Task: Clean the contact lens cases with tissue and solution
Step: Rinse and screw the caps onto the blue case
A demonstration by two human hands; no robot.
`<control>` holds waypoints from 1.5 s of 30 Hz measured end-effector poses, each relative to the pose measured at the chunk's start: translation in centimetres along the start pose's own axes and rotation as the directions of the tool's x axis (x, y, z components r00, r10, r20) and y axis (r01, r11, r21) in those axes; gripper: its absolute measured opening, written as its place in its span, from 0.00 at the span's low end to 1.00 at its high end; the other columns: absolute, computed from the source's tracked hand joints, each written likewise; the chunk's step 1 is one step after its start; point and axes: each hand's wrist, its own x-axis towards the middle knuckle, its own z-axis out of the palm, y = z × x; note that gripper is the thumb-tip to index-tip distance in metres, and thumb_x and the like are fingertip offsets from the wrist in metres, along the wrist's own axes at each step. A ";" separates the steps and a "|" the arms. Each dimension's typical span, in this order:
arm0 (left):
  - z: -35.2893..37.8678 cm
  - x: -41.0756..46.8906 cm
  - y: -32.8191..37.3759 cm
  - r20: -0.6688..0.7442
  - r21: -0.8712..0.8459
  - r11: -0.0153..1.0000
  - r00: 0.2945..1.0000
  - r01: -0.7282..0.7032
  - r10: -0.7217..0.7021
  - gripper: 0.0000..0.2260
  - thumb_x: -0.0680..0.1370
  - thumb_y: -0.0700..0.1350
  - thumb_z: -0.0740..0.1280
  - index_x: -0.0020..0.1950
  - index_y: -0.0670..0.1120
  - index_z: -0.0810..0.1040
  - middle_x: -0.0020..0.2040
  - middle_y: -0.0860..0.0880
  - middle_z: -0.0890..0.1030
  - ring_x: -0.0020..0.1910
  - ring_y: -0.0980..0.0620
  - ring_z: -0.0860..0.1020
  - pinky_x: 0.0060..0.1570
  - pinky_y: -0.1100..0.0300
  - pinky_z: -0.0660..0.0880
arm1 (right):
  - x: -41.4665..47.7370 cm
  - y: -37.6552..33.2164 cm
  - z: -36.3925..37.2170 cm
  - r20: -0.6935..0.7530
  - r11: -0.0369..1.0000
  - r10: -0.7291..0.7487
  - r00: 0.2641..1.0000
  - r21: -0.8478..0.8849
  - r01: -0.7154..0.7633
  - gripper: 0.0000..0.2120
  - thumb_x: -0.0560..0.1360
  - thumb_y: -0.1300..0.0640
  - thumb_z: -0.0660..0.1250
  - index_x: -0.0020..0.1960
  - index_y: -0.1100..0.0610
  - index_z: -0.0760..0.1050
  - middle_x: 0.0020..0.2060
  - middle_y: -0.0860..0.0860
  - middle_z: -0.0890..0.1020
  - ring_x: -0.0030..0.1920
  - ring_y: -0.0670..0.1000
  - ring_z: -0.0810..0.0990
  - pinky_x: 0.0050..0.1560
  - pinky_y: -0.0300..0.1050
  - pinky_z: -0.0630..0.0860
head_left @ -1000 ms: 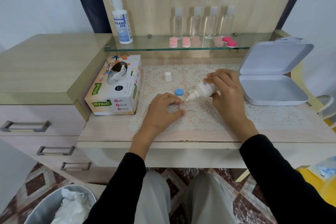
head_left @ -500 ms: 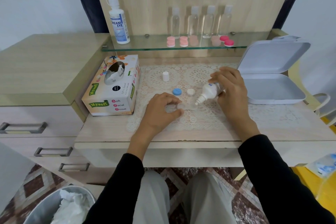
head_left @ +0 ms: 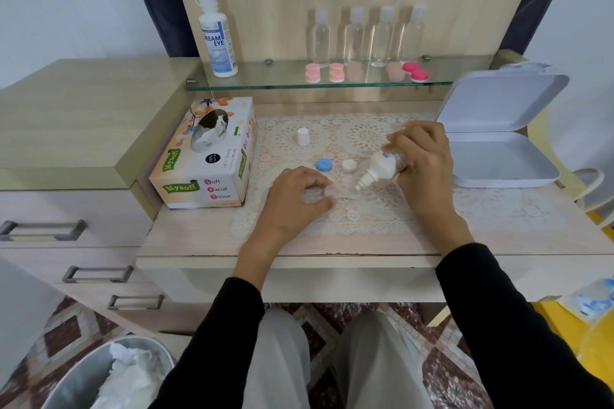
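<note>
Low centre, the left hand (head_left: 295,202) pinches the clear case (head_left: 332,192) flat on the tabletop (head_left: 199,242); it looks like light, slick plastic, best steadied by its rim. The right hand (head_left: 422,169) grips the tilted bottle (head_left: 382,168), likely soft and squeezable, with its nozzle over the case. At left, the tissue box (head_left: 206,156) reads "Mysoft Soft Facial Tissue". Upper left, on the shelf (head_left: 265,83), the big bottle (head_left: 217,40) reads "DREAM EYE".

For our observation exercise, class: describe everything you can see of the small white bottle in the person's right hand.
The small white bottle looks like plastic, uncapped, with a tapered nozzle and a blue-printed label, partly covered. It is tilted, nozzle down and leftward, over the lace mat, aimed at the clear lens case that the left hand holds. The right hand grips its body.
</note>
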 end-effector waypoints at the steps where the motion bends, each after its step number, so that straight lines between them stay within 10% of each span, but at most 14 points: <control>1: 0.0 0.0 0.0 -0.003 -0.001 1.000 1.000 -0.002 0.002 0.10 0.71 0.48 0.74 0.50 0.50 0.82 0.51 0.55 0.80 0.53 0.55 0.73 0.56 0.55 0.71 | 0.0 0.0 0.0 -0.004 1.000 0.002 1.000 0.001 -0.002 0.06 0.71 0.67 0.65 0.41 0.62 0.80 0.39 0.52 0.82 0.51 0.54 0.72 0.40 0.58 0.74; 28: 0.0 0.0 0.0 -0.007 -0.008 1.000 1.000 -0.001 0.001 0.10 0.70 0.48 0.75 0.50 0.49 0.82 0.50 0.56 0.80 0.53 0.56 0.74 0.55 0.56 0.72 | 0.0 -0.1 0.1 -0.040 0.999 0.037 0.998 -0.032 -0.039 0.08 0.67 0.69 0.63 0.39 0.61 0.79 0.38 0.53 0.80 0.48 0.53 0.69 0.35 0.55 0.72; 41: 0.0 -0.1 0.0 0.000 -0.020 1.000 1.000 0.000 0.000 0.08 0.71 0.48 0.74 0.49 0.52 0.82 0.49 0.59 0.79 0.52 0.57 0.73 0.56 0.56 0.72 | -0.1 -0.1 -0.5 0.173 0.927 0.348 0.921 0.086 -0.366 0.21 0.59 0.66 0.80 0.49 0.59 0.76 0.47 0.50 0.79 0.53 0.54 0.72 0.42 0.35 0.66; 45: 0.0 -0.1 -0.1 0.000 -0.012 1.000 1.000 -0.002 0.002 0.09 0.71 0.48 0.74 0.49 0.51 0.81 0.49 0.58 0.79 0.52 0.57 0.73 0.55 0.57 0.71 | 0.0 -0.9 -0.9 0.227 0.827 0.500 0.836 0.160 -0.538 0.25 0.60 0.64 0.79 0.54 0.54 0.74 0.51 0.46 0.77 0.54 0.51 0.74 0.51 0.51 0.75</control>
